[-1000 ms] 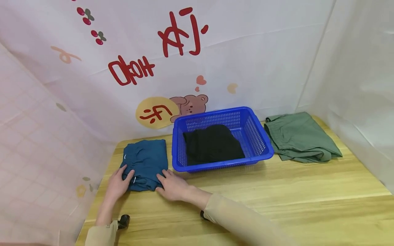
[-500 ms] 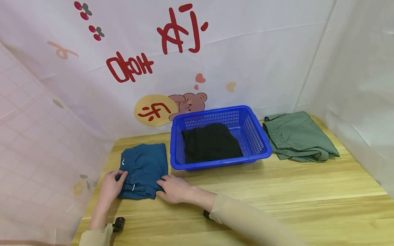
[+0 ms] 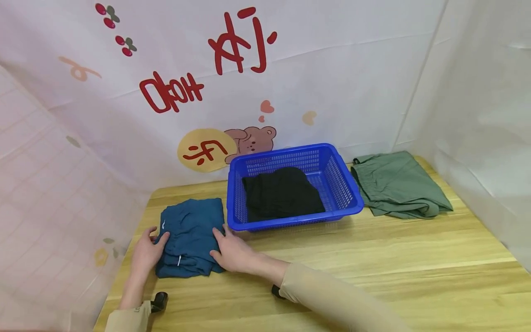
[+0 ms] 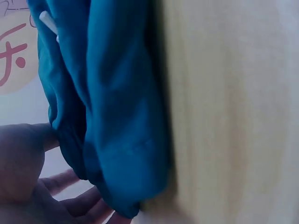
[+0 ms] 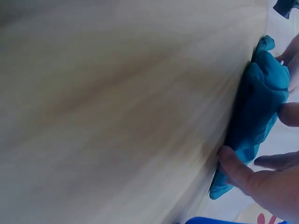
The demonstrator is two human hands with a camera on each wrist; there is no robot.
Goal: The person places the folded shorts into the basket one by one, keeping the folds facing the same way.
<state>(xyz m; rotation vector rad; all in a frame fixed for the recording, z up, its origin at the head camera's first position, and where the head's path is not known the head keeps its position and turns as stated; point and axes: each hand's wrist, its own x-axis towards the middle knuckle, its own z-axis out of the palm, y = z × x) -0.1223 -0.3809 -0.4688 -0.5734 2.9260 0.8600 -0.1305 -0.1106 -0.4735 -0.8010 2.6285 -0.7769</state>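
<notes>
Head view: on the table [image 3: 386,258], just left of the basket [image 3: 298,222], lies the folded blue garment [image 3: 195,230]. Right hand [image 3: 234,252] rests spread-fingered on it; left hand [image 3: 146,252] brackets its left edge, whether pinching I can't tell. I'd square both sides evenly, white cord [image 3: 179,260] flat.

Place: curtained off, apparently indoors; home or studio, cannot tell
Curtain [image 3: 352,69]: white, printed with cherries [image 3: 109,23], hearts [image 3: 267,107] and a bear [image 3: 258,139]
Tabletop [image 3: 373,267]: wood-grained
Clothes [image 3: 195,226]: folded, on the tabletop and in a blue basket [image 3: 298,220]
</notes>
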